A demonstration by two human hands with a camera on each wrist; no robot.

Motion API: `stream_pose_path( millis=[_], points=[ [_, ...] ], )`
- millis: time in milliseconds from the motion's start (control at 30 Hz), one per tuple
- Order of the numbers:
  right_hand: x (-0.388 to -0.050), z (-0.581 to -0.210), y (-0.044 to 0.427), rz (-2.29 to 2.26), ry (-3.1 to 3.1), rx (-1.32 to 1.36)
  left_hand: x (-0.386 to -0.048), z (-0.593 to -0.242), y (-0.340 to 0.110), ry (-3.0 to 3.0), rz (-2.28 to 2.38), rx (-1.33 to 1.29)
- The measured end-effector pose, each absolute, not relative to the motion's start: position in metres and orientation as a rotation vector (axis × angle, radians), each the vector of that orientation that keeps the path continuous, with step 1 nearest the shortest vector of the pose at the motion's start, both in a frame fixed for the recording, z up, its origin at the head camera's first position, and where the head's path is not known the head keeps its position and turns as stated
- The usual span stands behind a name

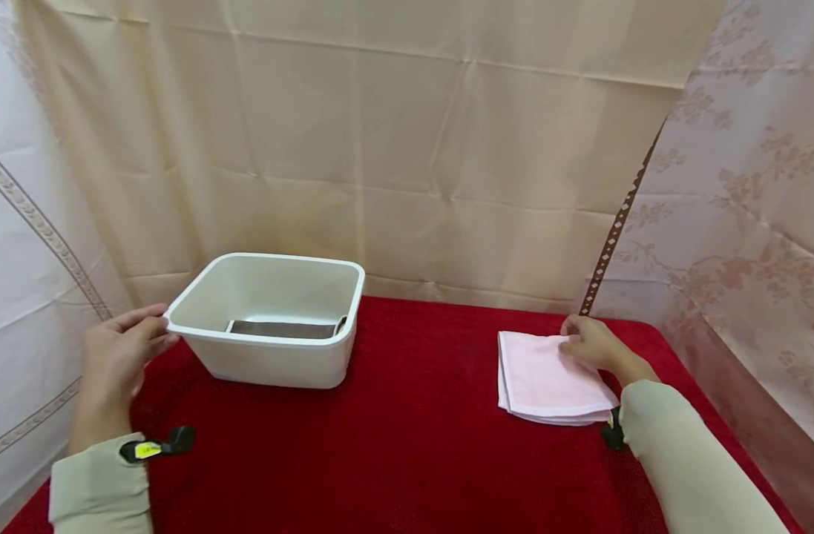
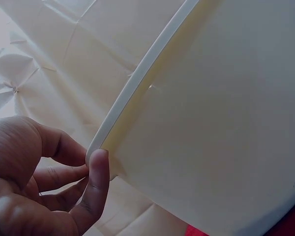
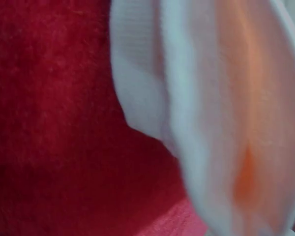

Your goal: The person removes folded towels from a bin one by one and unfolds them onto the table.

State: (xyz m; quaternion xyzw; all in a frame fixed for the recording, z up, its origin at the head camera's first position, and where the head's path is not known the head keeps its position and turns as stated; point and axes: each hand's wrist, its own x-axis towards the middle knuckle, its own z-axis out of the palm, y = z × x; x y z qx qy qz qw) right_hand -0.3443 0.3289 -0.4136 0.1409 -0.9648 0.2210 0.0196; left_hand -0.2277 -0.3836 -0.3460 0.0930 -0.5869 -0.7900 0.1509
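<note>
A cream plastic basin stands at the left of the red-covered table, with something flat and grey-brown inside. The left hand pinches the basin's near left rim corner; in the left wrist view, thumb and fingers of that hand close on the rim of the basin. On the right, a folded pink cloth with white edges is held at its upper right edge by the right hand. The cloth fills the right side of the right wrist view, blurred, and hides the fingers.
A red cloth covers the table. Behind it hangs a beige curtain. A white curtain is at the left and a floral one at the right.
</note>
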Motion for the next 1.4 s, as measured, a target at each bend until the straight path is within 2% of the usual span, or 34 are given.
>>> stream_pose_path(
  millis=[667,1000,1167,1400],
  points=[
    [-0.342,-0.432,0.331,0.683,-3.032,0.333,-0.229,-0.348,-0.390,-1.804,-2.232,0.282],
    [-0.344,-0.423,0.330,0.662,-3.047,0.328,-0.233,-0.336,-0.397,-1.939,-2.031,0.364],
    [-0.343,-0.419,0.326,0.652,-3.074,0.313,-0.235,-0.323,-0.392,-2.079,-1.854,0.360],
    [-0.339,-0.419,0.330,0.624,-3.050,0.354,-0.242,-0.306,-0.363,-2.374,-1.347,0.244]
  ],
)
